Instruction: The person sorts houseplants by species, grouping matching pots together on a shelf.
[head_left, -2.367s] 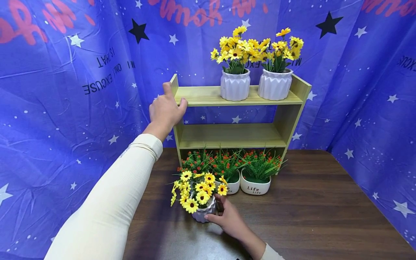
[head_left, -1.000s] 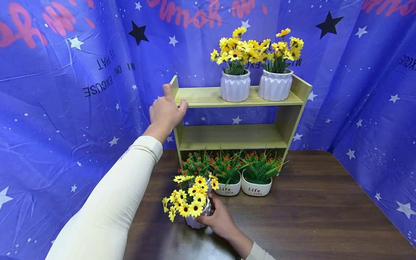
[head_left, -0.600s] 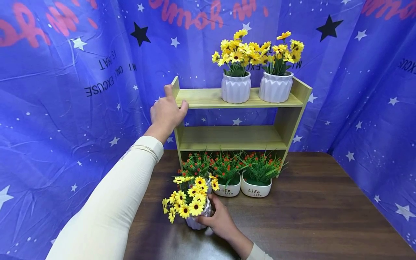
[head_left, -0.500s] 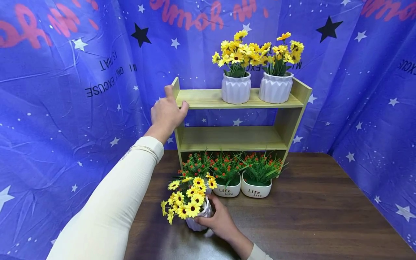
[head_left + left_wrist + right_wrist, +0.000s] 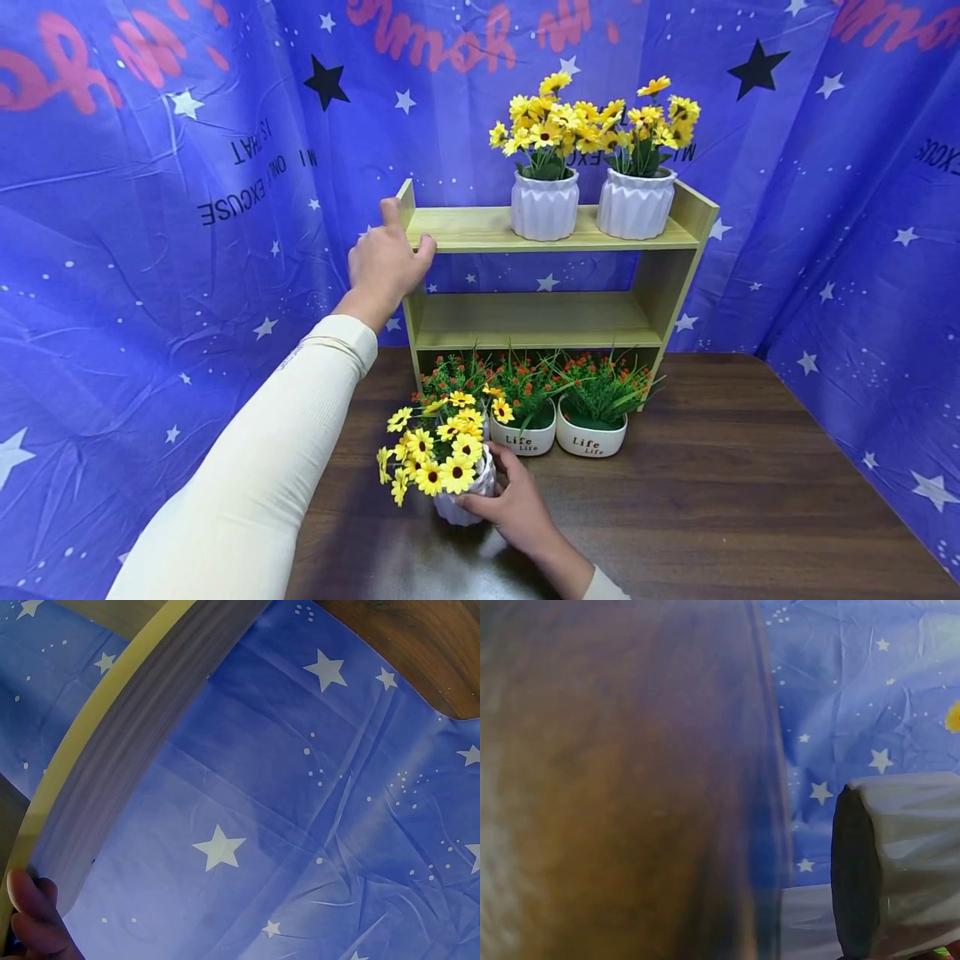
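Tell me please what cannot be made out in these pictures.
Head: base of the leftmost red-flowered plant, mostly hidden by the held yellow daisy plant.
Head: lettering on the left sleeve, too small.
Left wrist: most of left hand, cut off at lower left.
Right wrist: brown expanse, blurred.

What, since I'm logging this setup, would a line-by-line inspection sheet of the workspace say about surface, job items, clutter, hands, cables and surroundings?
Surface: dark wood-grain table.
Job items: pot of yellow flowers in front of the wooden shelf; two similar pots upright on the top board, towards its right end; three red-flowered plants in a row at the shelf's foot, the leftmost partly hidden.
Clutter: nothing seen.
Hands: left hand grips the shelf's upper left corner; right hand holds the front flowerpot from its right side.
Cables: nothing seen.
Surroundings: blue cloth printed with stars and lettering behind and to both sides.
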The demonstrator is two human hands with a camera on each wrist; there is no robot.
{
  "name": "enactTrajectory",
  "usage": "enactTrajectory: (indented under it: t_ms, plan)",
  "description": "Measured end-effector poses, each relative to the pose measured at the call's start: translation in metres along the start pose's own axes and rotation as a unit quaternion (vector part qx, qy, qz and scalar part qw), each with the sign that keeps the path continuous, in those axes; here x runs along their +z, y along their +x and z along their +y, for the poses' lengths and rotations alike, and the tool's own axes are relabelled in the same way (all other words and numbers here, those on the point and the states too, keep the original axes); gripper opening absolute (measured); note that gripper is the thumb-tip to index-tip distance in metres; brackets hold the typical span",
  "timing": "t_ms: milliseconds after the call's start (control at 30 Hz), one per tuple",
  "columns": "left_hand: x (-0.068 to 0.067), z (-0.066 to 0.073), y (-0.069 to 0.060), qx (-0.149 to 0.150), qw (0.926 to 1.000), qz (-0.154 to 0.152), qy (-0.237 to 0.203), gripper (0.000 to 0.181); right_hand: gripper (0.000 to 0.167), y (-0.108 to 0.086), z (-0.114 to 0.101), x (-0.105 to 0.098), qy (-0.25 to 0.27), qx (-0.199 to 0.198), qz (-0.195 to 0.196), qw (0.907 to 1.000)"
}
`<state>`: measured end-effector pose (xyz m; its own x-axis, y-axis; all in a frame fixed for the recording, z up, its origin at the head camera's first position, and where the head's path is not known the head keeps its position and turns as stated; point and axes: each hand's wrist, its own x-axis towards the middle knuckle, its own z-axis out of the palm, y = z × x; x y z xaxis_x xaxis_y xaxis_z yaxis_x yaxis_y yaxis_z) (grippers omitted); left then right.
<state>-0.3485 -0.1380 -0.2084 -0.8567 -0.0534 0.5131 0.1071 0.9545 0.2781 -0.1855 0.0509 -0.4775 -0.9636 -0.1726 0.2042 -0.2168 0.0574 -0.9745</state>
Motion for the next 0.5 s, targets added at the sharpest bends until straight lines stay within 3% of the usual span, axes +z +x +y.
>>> enactTrajectory:
  t_ms: [233, 500]
  plan:
    - [0.000, 0.000, -0.001, 0.001, 1.0000, 0.001, 0.000, 0.067, 0.079, 0.000, -0.020, -0.005, 0.025, -0.018, 0.024, 0.9992]
    - [-0.001, 0.001, -0.002, 0.004, 1.0000, 0.003, -0.004, 0.066, 0.073, 0.004, -0.042, -0.017, 0.002, -0.041, 0.066, 0.9970]
